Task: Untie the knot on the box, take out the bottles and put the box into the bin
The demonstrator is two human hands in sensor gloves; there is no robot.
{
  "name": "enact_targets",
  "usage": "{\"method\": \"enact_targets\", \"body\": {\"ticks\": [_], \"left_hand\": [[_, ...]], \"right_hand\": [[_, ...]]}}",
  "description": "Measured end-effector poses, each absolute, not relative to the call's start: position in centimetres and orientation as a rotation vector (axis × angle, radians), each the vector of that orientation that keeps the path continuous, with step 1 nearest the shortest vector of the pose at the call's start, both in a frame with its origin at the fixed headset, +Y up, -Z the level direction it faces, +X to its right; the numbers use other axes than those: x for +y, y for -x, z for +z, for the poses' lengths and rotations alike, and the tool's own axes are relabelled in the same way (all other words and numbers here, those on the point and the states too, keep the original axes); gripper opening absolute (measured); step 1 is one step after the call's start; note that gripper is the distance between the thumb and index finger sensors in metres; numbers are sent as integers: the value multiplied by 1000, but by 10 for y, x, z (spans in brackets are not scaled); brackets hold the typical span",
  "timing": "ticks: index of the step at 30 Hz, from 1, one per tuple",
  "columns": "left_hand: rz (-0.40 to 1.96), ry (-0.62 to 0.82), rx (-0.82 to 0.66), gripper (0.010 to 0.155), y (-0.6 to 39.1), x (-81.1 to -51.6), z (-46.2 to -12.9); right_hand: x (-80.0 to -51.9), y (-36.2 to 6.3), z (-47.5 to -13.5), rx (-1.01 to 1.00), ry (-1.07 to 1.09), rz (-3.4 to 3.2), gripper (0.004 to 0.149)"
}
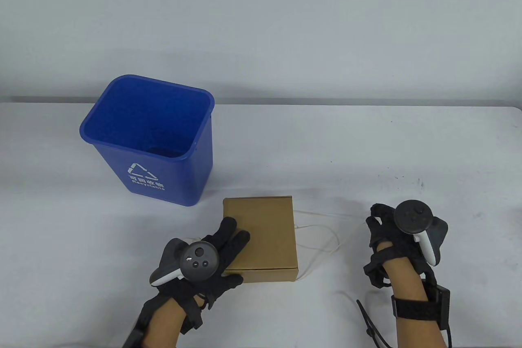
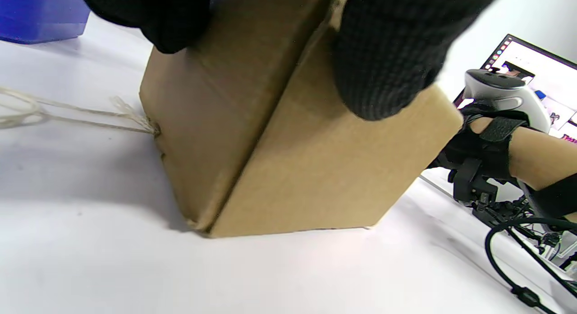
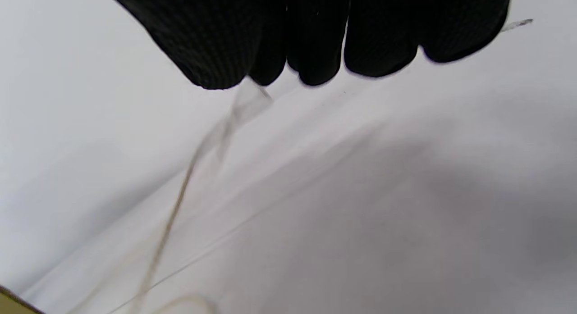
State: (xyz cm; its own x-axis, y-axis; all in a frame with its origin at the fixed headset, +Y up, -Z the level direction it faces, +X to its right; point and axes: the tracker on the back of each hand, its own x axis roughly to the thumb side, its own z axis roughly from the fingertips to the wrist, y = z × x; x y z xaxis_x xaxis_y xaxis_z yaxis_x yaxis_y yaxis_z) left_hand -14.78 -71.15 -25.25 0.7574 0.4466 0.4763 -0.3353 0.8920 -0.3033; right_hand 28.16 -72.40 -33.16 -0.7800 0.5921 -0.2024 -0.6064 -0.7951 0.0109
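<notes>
1. Left hand (image 1: 204,262): straight fingers flat on the closed cardboard box (image 1: 265,238), thumb against its near side.
2. Right hand (image 1: 401,242): fingers curled, pinching the pale string (image 3: 180,192), off to the box's right.
3. String trailing slack from that pinch across the table (image 1: 408,140) back to the box.
4. Blue bin (image 1: 151,140) upright beyond the left fingertips, open, apart from the box.

A lit monitor (image 2: 536,75) stands beyond the white table (image 1: 367,140).
</notes>
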Motion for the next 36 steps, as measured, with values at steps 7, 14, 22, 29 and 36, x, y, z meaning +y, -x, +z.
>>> {"method": "enact_targets", "body": {"ticks": [7,14,22,29,36], "left_hand": [[432,78,-562,98,142,-696,-240],[286,271,-384,111,139,-723,-253],[368,296,-343,110,142,-726,-255],[439,319,-353,111,151,-729,-258],[450,325,-347,110,151,-730,-258]], "right_hand": [[-732,-238,-332,388,-244,2413,85],[-764,-178,-325,849,-584,2558,115],[-766,-165,-333,767,-530,2865,118],[-763,-174,-341,607,-311,2870,87],[-757,-176,-343,331,-232,2849,47]]}}
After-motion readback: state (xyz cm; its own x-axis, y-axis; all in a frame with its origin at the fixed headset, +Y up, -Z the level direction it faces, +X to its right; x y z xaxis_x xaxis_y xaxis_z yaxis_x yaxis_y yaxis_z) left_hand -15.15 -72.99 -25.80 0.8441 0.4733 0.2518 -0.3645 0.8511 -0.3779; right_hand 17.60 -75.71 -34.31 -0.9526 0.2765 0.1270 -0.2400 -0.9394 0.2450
